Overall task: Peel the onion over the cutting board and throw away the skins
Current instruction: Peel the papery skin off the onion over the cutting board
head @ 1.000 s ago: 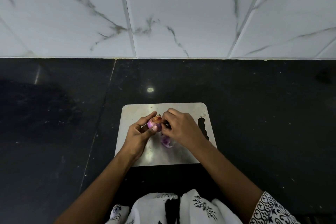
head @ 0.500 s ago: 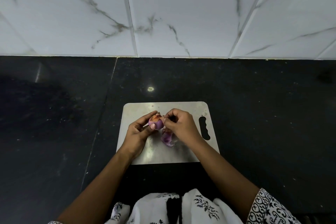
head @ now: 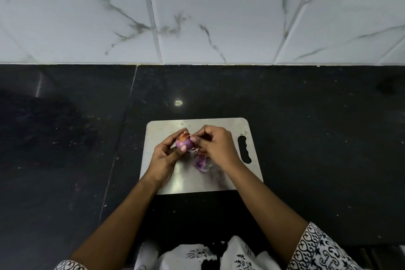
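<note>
Black stone countertop (head: 306, 129) is stretching below a wall of white marbled tiles (head: 219, 17), and a pale cutting board (head: 197, 182) is lying on it with its handle slot (head: 244, 149) on the right side. Above the far half of the board, the left hand (head: 166, 156) is cupping a small purple onion (head: 185, 142), with the thumb pressing on the near side and the other fingers curling round behind it. The right hand (head: 217, 147) is closing in against the onion's right side, its fingertips bunching together in a pinch at the orange-brown skin on the top. Whether they are actually gripping a flap of that skin is hard to make out, since the knuckles are covering the contact point. Loose purple skins (head: 200, 162) are lying on the board just under the right hand, which is partly hiding them. Both forearms are reaching in from the bottom edge, where a patterned black-and-white sleeve (head: 317, 247) and garment are being cut off by the frame.
</note>
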Available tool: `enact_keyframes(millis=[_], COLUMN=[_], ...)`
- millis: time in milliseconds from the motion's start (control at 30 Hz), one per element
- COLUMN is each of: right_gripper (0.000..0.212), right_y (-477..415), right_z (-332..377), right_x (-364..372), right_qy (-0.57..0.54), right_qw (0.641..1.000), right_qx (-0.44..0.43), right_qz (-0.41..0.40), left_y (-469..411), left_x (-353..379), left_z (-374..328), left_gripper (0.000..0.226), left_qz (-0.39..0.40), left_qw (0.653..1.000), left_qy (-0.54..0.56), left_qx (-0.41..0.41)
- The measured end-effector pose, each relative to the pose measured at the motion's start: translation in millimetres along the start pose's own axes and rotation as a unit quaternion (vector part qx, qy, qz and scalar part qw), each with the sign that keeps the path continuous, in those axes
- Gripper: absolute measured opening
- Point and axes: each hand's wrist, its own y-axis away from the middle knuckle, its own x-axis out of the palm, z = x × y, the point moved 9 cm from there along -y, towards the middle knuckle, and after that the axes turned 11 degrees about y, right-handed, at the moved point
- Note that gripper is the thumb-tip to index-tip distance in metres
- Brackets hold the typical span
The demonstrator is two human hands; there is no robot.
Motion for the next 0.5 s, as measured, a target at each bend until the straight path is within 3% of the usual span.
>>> enact_keyframes(millis=[167,333,500], right_gripper=[0.004,0.004,0.011], right_y=[-3,-6,-3], right_z=[2,-9,-20], right_x=[1,-8,-11], right_qy=[-0.004,-0.037,-0.089], right_qw=[1.000,0.997,0.988], right_qx=[0.011,0.057,0.114], right_qz=[-0.003,-0.045,-0.061], left_y=[-1,-3,-4], left_x=[0,-6,-3], left_z=[-1,3,3], left_gripper=[0.079,0.045,0.079], left_qz=[-0.008,-0.008,-0.002], left_qw=[1.000,0.996,0.992], left_qy=[0.007,0.080,0.114], left_qx=[0.002,-0.024,-0.052])
